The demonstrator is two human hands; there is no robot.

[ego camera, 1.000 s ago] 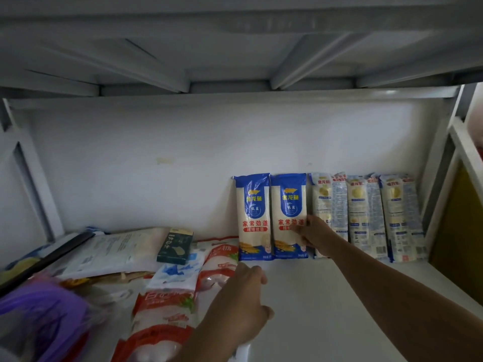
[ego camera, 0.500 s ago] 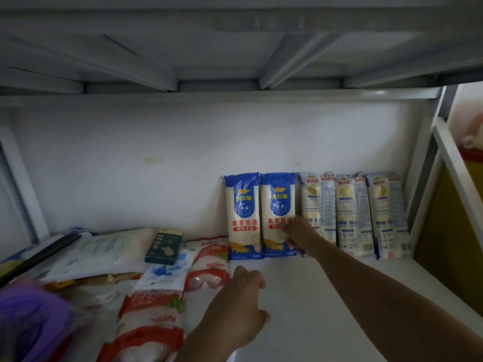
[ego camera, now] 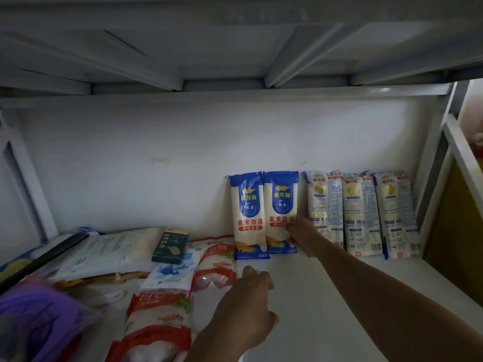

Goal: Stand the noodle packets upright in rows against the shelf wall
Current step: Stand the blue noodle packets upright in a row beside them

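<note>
Noodle packets (ego camera: 279, 212) lean upright against the shelf wall (ego camera: 130, 165); right hand (ego camera: 300, 231) presses one there, fingers closed on it; left hand (ego camera: 248, 304) hovers open, empty.

Two blue noodle packets (ego camera: 264, 212) stand at the right hand (ego camera: 300, 232). Three pale noodle packets (ego camera: 362, 215) stand right of it. Two red-and-white sugar bags (ego camera: 159, 325) lie left of the left hand (ego camera: 248, 307), beyond them one dark box (ego camera: 171, 245).
</note>
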